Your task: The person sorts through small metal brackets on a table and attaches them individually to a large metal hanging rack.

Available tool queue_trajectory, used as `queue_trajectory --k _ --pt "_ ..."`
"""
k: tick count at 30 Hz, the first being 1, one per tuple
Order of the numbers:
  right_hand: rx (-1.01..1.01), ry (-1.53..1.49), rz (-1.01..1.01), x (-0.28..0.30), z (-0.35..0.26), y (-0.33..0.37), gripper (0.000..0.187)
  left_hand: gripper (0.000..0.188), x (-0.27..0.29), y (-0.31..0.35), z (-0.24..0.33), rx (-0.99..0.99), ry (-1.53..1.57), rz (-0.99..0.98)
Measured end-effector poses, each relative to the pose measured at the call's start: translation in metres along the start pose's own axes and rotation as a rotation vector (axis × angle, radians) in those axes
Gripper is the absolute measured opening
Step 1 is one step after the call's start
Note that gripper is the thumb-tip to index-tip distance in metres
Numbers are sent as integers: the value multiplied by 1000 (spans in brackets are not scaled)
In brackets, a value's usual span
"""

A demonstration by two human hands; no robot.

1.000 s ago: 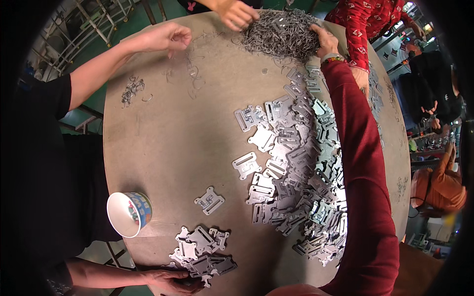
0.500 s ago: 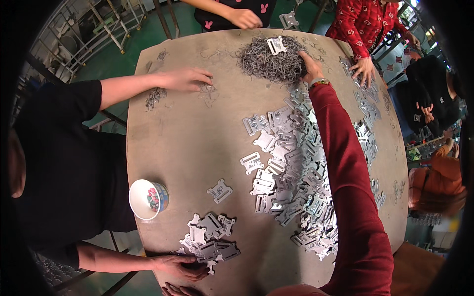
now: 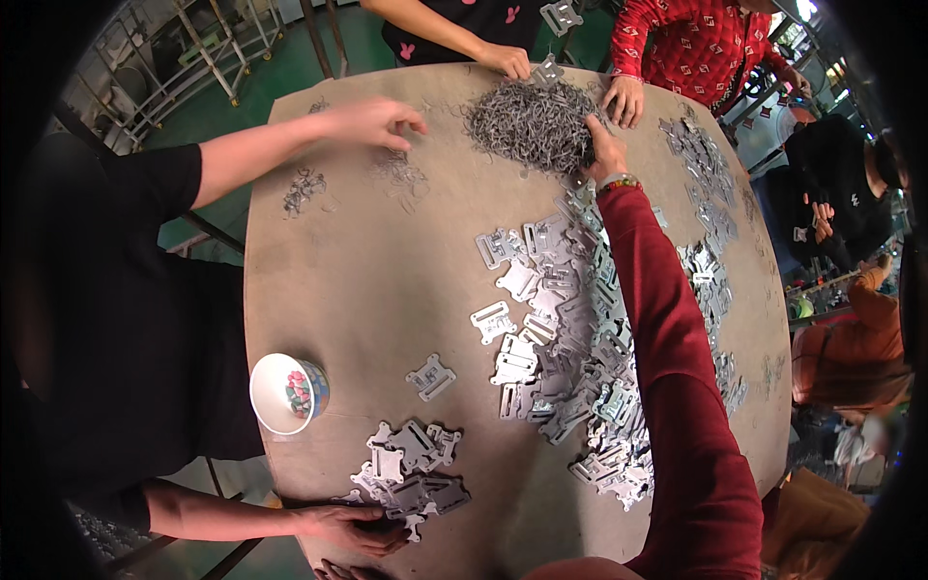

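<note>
Head view. The right hand, in a dark-red fabric sleeve, lay half-curled against the right side of a heap of bent grey metal wire pieces, at the far end of a brown flat-topped table; whether it pinched any piece could not be told. Only fingers, probably of the left hand, showed at the near left edge, their grip unreadable. Since half a second earlier, the heap's top had lost its silver notched metal plate; one such plate stood at the far edge, beside a far co-worker's hand. A patterned-red-sleeved co-worker's hand had shifted leftward, to just beside the heap. The broad spread of silver slotted metal plates, nearer, had kept its place. The change probably left more wire within the right hand's reach.
</note>
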State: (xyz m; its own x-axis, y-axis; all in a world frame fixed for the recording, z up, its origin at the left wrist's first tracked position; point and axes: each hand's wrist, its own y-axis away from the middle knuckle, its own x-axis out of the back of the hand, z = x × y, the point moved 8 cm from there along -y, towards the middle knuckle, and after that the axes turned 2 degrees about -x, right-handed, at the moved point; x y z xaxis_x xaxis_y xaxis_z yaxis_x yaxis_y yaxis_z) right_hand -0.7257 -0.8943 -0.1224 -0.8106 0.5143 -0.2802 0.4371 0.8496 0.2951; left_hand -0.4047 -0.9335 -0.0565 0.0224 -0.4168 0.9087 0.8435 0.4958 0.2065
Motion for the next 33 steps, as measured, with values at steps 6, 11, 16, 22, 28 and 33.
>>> queue_trajectory --k 6,11,16,22,28,33 --pt "15 -307 13 -20 9 26 40 49 -1 5 50 -239 -39 262" --pt "-105 -182 -53 -26 24 30 38 49 -75 188 171 155 -29 691" --pt "-130 -379 -178 -33 26 68 41 49 -251 385 298 1070 5 770" --pt "-205 -222 -99 -7 34 118 37 49 -336 474 388 1687 -107 620" --pt "-201 -176 -216 -1 22 179 51 52 -360 483 394 1678 33 748" --pt "817 753 -435 35 -50 257 65 49 -332 462 376 1722 -11 664"
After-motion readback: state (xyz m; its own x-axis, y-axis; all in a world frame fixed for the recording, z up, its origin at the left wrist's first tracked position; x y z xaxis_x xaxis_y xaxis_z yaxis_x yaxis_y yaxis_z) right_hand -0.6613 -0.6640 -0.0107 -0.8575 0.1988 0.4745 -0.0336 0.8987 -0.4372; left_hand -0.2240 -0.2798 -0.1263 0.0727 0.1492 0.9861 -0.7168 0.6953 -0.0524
